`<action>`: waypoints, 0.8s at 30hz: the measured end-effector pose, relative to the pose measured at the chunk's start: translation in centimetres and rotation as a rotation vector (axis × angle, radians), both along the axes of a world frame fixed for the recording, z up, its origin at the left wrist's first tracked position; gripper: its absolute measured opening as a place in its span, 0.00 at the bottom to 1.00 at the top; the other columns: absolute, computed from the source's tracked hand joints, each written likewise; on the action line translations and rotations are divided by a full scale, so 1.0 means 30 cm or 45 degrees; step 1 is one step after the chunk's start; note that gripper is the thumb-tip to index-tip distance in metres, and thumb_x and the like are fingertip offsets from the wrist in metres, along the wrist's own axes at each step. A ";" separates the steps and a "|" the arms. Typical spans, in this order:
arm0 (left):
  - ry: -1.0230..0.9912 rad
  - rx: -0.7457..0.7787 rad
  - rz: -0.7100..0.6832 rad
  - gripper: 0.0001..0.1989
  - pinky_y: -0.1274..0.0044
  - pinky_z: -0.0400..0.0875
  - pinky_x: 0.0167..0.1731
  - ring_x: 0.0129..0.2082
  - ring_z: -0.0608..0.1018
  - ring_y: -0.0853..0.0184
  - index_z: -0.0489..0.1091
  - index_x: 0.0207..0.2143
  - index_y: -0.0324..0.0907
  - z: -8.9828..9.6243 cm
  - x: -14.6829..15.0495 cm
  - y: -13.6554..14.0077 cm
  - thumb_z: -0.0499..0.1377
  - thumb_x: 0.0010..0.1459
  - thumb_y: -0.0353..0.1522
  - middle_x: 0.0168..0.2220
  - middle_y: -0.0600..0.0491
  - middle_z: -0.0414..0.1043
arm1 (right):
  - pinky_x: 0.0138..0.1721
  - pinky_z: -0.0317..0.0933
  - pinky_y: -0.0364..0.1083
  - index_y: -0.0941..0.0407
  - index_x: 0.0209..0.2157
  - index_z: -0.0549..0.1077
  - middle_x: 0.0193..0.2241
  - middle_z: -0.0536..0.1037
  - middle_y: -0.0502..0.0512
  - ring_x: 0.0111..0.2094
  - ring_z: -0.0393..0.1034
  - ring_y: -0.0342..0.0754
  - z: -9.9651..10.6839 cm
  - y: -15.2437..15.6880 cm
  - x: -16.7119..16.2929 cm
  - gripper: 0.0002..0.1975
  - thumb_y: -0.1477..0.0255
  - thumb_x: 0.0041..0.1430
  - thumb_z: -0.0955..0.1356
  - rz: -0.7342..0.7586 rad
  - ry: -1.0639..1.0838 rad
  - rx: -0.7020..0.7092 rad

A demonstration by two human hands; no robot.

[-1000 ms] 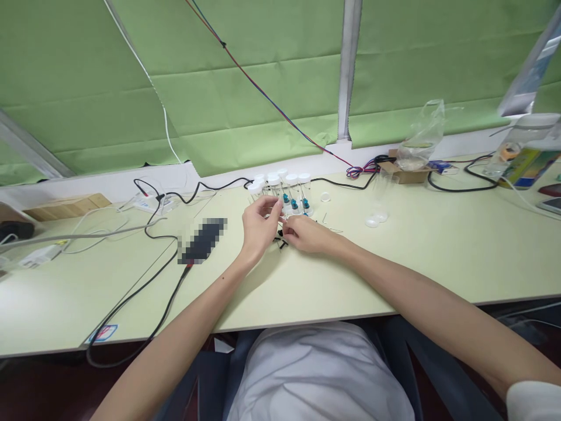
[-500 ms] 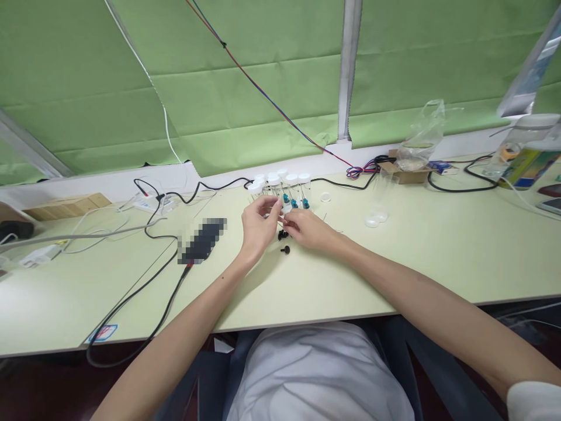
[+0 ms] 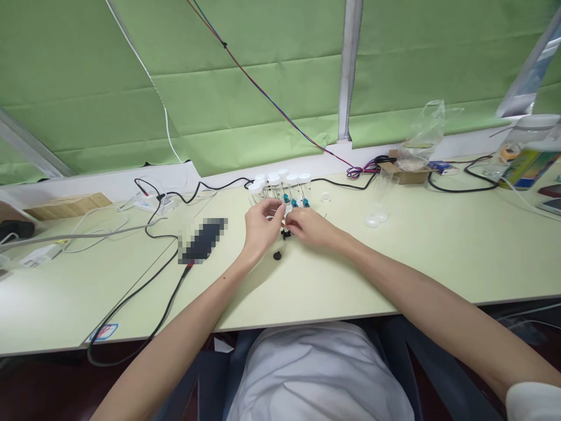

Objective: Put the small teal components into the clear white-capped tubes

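Observation:
My left hand [image 3: 262, 229] and my right hand [image 3: 310, 227] meet over the middle of the table, their fingertips pinched close together. Whatever sits between the fingers is too small and too covered to name. Just behind them stand several clear tubes with white caps [image 3: 274, 177], some with a teal piece [image 3: 306, 203] inside. Small black parts [image 3: 286, 234] lie right under my right fingers. Nearer to me, a single black round-headed part [image 3: 277, 255] rests on the tabletop.
Left of my hands lies a blurred-out dark device [image 3: 204, 241] on a black cable. Clear tubes with white ends [image 3: 372, 220] lie to the right, and a loose white cap [image 3: 325, 197] sits behind. Farther back are a cardboard box [image 3: 405, 174] and a large jar [image 3: 528, 155].
The single black part has turned and shifted a little left and toward me. My hands have moved slightly to the right, still together.

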State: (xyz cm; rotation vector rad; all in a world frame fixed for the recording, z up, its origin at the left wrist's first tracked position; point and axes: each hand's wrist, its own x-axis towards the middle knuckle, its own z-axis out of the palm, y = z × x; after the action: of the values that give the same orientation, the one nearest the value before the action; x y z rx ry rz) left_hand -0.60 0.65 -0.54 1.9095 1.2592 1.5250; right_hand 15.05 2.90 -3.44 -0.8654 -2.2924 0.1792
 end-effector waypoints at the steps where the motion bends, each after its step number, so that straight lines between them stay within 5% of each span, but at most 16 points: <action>1: 0.017 -0.005 0.006 0.09 0.77 0.75 0.24 0.28 0.78 0.66 0.74 0.32 0.40 0.001 0.001 -0.002 0.62 0.56 0.37 0.31 0.50 0.77 | 0.35 0.55 0.44 0.59 0.30 0.73 0.30 0.75 0.57 0.32 0.66 0.47 0.001 0.002 0.002 0.08 0.79 0.62 0.63 0.001 -0.017 0.012; 24: 0.155 -0.023 0.048 0.09 0.77 0.72 0.27 0.27 0.78 0.66 0.73 0.31 0.41 -0.031 0.006 0.007 0.59 0.57 0.37 0.32 0.50 0.79 | 0.35 0.52 0.44 0.59 0.30 0.71 0.32 0.73 0.57 0.34 0.63 0.47 0.005 0.010 0.023 0.11 0.79 0.64 0.61 -0.066 -0.167 -0.100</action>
State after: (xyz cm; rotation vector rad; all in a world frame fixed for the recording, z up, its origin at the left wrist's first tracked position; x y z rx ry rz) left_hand -0.41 0.85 -1.46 2.0041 1.3636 1.4291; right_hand 15.74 3.19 -3.30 -1.0017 -2.3947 0.1960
